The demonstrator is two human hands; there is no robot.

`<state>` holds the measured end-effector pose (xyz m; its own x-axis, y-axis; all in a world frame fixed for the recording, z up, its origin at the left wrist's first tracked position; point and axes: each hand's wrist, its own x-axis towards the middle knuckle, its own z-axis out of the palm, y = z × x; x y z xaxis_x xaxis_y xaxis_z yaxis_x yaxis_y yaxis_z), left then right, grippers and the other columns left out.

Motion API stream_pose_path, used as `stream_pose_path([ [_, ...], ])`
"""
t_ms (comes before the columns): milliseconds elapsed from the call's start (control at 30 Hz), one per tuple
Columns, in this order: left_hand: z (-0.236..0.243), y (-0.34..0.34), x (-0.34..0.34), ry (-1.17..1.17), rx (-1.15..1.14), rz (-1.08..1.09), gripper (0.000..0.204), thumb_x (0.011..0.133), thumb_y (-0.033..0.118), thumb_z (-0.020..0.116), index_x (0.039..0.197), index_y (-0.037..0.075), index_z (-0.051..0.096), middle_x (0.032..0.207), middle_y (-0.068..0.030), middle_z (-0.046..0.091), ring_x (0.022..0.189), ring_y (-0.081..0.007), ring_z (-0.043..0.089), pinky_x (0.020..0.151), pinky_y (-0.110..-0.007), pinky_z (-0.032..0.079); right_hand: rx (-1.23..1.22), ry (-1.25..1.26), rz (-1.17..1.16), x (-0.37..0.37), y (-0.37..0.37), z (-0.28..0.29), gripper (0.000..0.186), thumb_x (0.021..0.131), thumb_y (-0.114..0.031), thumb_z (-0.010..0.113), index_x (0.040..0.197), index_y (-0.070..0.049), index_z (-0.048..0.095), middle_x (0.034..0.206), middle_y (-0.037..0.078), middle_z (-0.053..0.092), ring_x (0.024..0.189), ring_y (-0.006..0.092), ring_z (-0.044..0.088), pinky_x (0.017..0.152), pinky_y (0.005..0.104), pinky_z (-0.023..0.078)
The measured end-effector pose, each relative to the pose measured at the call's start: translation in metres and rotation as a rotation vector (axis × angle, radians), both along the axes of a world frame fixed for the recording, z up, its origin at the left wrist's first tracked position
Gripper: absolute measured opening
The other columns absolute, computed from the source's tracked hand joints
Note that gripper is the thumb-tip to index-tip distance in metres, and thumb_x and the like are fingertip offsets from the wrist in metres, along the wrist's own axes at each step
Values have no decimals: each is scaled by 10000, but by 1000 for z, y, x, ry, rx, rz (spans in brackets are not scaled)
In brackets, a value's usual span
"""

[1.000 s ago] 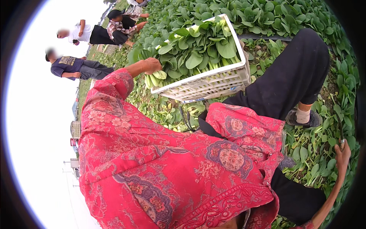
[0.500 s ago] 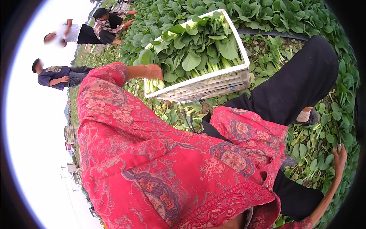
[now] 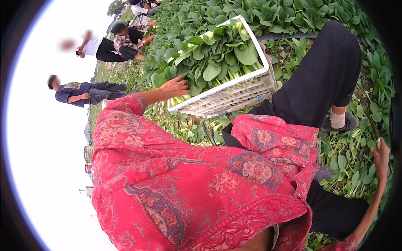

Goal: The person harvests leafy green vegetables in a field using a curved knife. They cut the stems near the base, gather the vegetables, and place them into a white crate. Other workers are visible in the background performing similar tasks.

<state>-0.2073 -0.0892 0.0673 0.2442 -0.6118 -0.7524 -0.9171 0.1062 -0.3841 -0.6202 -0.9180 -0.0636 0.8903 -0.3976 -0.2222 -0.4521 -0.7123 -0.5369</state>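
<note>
A white slatted plastic crate [image 3: 234, 94], tilted in the view, is packed with bok choy [image 3: 211, 62], leaves and pale stalks showing. My left hand [image 3: 175, 87] rests over the stalks at the crate's left corner, fingers stretched out and apart, gripping nothing that I can see. Far to the right, low by the growing plants, my right hand [image 3: 381, 157] is closed around a thin dark curved tool [image 3: 372, 125] with a silvery band near the fingers. Its exact kind cannot be made out against the leaves.
Dense rows of growing bok choy [image 3: 284, 14] spread behind the crate and along the right. Cut leaves [image 3: 345, 167] litter the soil by my shoe [image 3: 345, 122]. Several people are at the left and back, including a crouching person in a checked shirt [image 3: 124, 44].
My left hand has loosened from the bok choy at the crate's corner, its fingers now spread out. My right hand has shifted slightly up in the view, and the whole view has swung a little.
</note>
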Motion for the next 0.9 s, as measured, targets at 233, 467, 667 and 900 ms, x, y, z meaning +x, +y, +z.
stream_pose_path([
  [233, 71, -12, -46, -580, -562, 265, 686, 769, 5, 601, 1380, 267, 432, 1477, -25, 400, 1381, -249, 348, 1148, -501, 214, -34, -139, 57, 16, 45, 6, 300, 672, 3, 670, 834, 37, 420, 656, 111, 380, 592, 219, 364, 534, 366, 345],
  [467, -31, 46, -138, -231, -1262, 1393, 407, 698, 159, 795, 1005, 73, 543, 770, -72, 635, 736, -224, 633, 705, -351, 498, -115, -167, 128, 15, 47, 4, 310, 630, 5, 673, 819, 31, 429, 676, 116, 406, 618, 245, 370, 552, 381, 347],
  [667, -46, -3, -82, -371, -1484, 1505, 562, 770, 418, 763, 1061, 11, 508, 834, -156, 636, 765, -337, 615, 707, -430, 478, -140, -119, 138, 1, 26, -13, 434, 667, -13, 708, 1051, 74, 525, 729, 118, 448, 651, 246, 430, 585, 374, 383],
  [900, -65, -10, 4, -531, -1010, 1429, 390, 702, 301, 760, 971, 47, 640, 949, -195, 684, 893, -365, 665, 760, -448, 537, 0, -32, 109, 13, 36, 9, 294, 691, -8, 666, 918, 56, 490, 665, 78, 402, 591, 168, 373, 523, 331, 352],
])
